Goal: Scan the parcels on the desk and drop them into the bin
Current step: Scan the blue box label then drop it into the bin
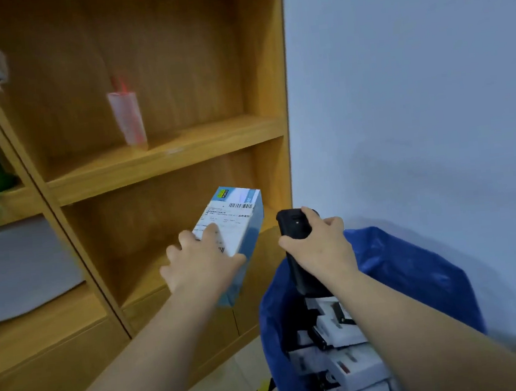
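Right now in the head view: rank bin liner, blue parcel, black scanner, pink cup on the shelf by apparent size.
1. Blue bin liner, largest by far.
2. Blue parcel in the left hand.
3. Black scanner in the right hand and the pink cup: look alike. The scanner is partly hidden and the cup is farther off and blurred, so they are not ranked.

We see a light-blue rectangular cardboard parcel [241,229] with a white shipping label and barcodes on its upper face, tilted with its far end raised, held up in the air just left of the bin. We find the black handheld scanner [295,226] upright beside it, its head level with the label. Below sits the bin lined with a dark blue plastic bag [417,274], open at the top, holding a pile of white and black boxed parcels [348,367].
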